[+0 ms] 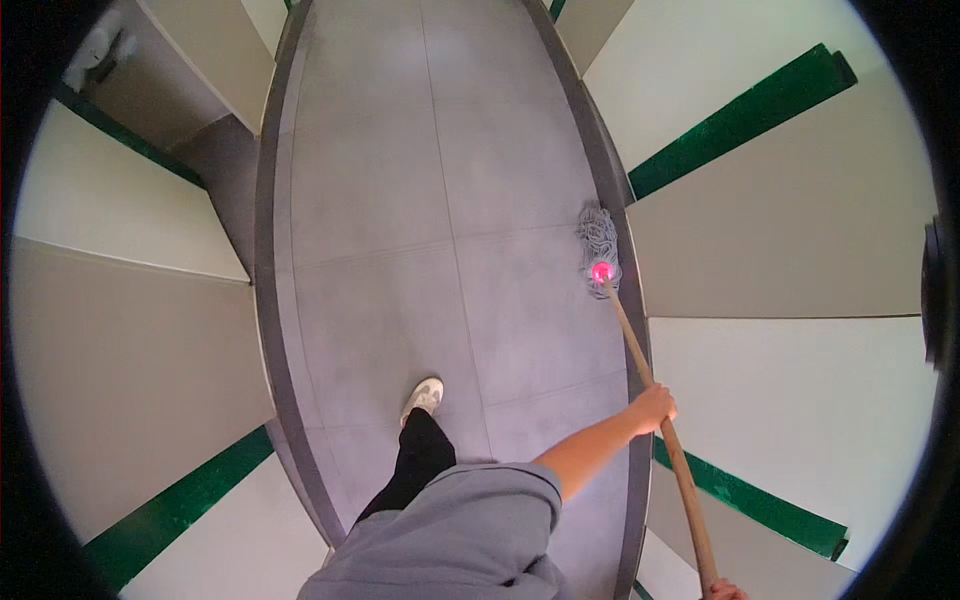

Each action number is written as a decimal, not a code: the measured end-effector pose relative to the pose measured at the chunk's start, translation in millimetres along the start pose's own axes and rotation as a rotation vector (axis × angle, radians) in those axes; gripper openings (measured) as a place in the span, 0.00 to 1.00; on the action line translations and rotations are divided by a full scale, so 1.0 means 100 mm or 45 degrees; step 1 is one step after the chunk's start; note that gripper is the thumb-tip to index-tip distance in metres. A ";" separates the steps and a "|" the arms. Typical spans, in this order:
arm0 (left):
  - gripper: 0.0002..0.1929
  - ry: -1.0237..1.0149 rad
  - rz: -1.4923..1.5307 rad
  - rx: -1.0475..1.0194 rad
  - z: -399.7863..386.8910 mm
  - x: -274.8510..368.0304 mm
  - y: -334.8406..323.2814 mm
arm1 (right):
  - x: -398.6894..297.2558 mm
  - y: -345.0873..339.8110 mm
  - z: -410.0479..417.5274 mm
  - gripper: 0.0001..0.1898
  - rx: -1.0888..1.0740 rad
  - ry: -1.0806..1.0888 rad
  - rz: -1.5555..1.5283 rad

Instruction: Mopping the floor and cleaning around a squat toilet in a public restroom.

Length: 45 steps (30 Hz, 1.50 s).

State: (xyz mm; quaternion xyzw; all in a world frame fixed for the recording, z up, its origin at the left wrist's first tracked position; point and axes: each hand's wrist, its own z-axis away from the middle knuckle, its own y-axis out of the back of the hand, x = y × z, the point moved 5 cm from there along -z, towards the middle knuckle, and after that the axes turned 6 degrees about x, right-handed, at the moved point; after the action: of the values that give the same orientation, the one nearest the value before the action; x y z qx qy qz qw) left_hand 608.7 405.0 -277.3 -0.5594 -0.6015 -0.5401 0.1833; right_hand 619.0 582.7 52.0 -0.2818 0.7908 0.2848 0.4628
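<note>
A string mop with a grey head (599, 236) lies against the dark border at the right side of the tiled floor. Its pinkish-red socket joins a long wooden handle (691, 502) that slants down to the lower right. My left hand (652, 409) reaches across to the right and is closed around the middle part of this handle. At the bottom edge, my right hand (727, 590) is partly cut off by the frame and grips the handle farther up, nearer its end. One light shoe (424, 397) shows on the floor below my black trouser leg.
Grey floor tiles (375, 187) run ahead between dark borders. Pale panels with green uprights (739, 120) stand close on both sides. At the upper left, an opening shows a darker floor and a white fixture (97, 49). A dark object (932, 292) sits at the far right.
</note>
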 end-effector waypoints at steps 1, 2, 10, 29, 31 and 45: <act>0.02 0.024 0.007 0.002 0.03 0.15 -0.07 | 0.00 0.14 -0.06 0.11 -0.022 0.012 -0.061; 0.03 0.088 -0.018 0.019 0.07 0.26 -0.11 | 0.07 0.40 -0.17 0.13 0.089 -0.060 -0.174; 0.03 0.295 -0.033 0.172 0.70 0.29 0.70 | 0.36 0.55 -0.74 0.17 0.103 -0.509 -0.492; 0.07 0.625 -0.393 0.455 2.92 -0.20 1.96 | 0.31 -0.58 0.27 0.05 -0.821 -0.396 -0.468; 0.07 0.618 -0.364 0.279 2.39 0.11 1.61 | 0.11 -0.22 -0.05 0.07 -0.773 -0.290 -0.399; 0.05 0.060 0.266 -0.065 0.62 1.31 -0.92 | -0.37 1.39 -0.17 0.13 0.038 -0.038 0.030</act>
State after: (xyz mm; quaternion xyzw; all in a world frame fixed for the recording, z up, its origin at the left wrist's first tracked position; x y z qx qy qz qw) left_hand 511.7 539.6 -231.5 -0.6107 -0.5216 -0.5461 0.2382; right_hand 525.6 671.4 118.1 -0.2613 0.7913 0.2825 0.4752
